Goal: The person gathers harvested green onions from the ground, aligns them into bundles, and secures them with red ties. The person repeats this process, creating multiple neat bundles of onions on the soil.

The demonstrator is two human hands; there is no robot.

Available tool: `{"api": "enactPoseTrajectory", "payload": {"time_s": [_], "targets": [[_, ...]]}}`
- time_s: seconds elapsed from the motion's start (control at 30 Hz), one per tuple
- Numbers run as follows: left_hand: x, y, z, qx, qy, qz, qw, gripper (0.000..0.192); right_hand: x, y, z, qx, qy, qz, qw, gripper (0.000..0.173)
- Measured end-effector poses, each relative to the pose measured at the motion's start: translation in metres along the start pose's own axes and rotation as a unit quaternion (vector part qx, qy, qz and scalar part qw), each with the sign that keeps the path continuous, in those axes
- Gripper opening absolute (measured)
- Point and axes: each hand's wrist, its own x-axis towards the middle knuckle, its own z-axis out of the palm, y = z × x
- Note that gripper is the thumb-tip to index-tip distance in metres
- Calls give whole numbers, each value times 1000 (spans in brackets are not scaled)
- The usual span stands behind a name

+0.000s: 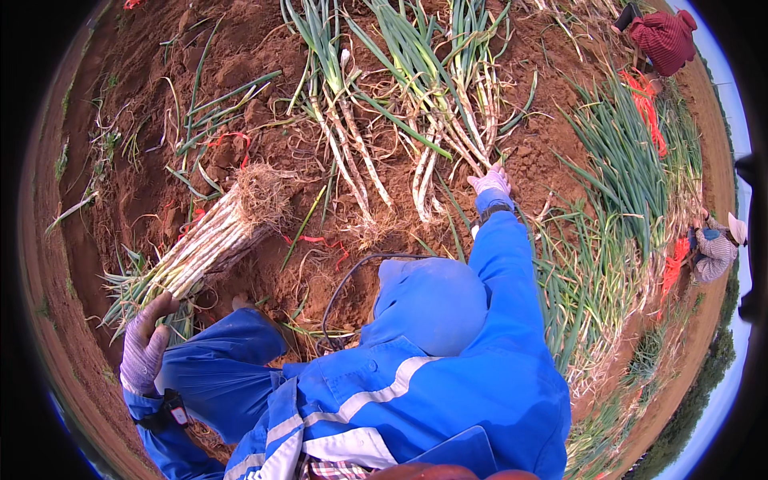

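My left hand (144, 351), in a dirty knitted glove, is raised at the lower left with fingers apart. Its fingertips are beside the leafy end of a thick bundle of green onions (195, 240), whose matted roots face away from me. At the far reach of my right arm, my gloved right hand (492, 181) grips the root end of a few long green onions (465, 129); its fingertips are partly hidden. Left of these, more green onions (348, 150) lie loose on the soil, white stalks towards me and green leaves away.
Long rows of green onions (624, 162) lie along the right, with red ties (645, 111) on them. Two people, one in a red checked top (663, 39) and one in a pale hat (714, 252), are at the far right. Loose leaves and a red ribbon (312, 239) lie on the brown soil.
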Motion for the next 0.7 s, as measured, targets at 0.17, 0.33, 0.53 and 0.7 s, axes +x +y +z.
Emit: {"api": "enactPoseTrajectory", "payload": {"time_s": [0.17,0.33,0.53,0.7], "targets": [[40,1,41,9,-74,-33,997,61,16,-1,-9,-60,-34,5,998,70],[54,-2,59,2,-82,-19,996,45,7,5,-18,30,-75,-166,983,47],[88,-1,68,29,-181,21,983,45,-71,-5,-66,163,-145,-334,917,47],[171,11,110,-207,-225,120,944,45,-121,-60,-177,5,70,-595,801,27]]}}
